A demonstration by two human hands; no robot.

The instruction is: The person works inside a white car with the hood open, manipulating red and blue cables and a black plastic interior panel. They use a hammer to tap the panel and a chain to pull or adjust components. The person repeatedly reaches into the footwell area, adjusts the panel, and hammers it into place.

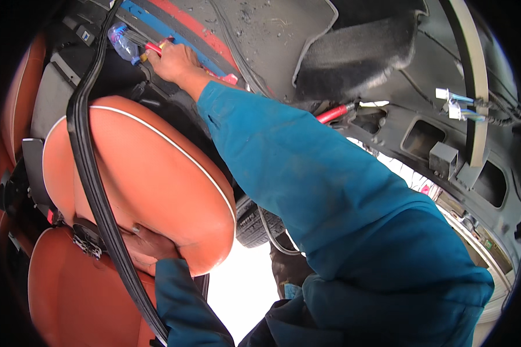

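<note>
My right hand (176, 62) reaches far forward, closed around the red handle (153, 48) of a tool with a thin grey end; its exact kind is unclear. Just left of the tool lies a clear plastic bottle (120, 43) with a blue cap. Lower down, my left hand (153, 243) rests against an orange leather car seat (150, 156) with white piping, where backrest and cushion meet. Its fingers point left and look stretched out, partly behind a loose black rubber door seal (92, 173). Beside them is a dark round part (87, 232).
Grey carpet (272, 34) with scattered debris covers the far area, with a blue and a red strip along it. At right, bare body metal carries white connectors (454, 105) and a hanging trim strip (474, 81). A red-handled tool (336, 113) and a tyre (257, 228) also show.
</note>
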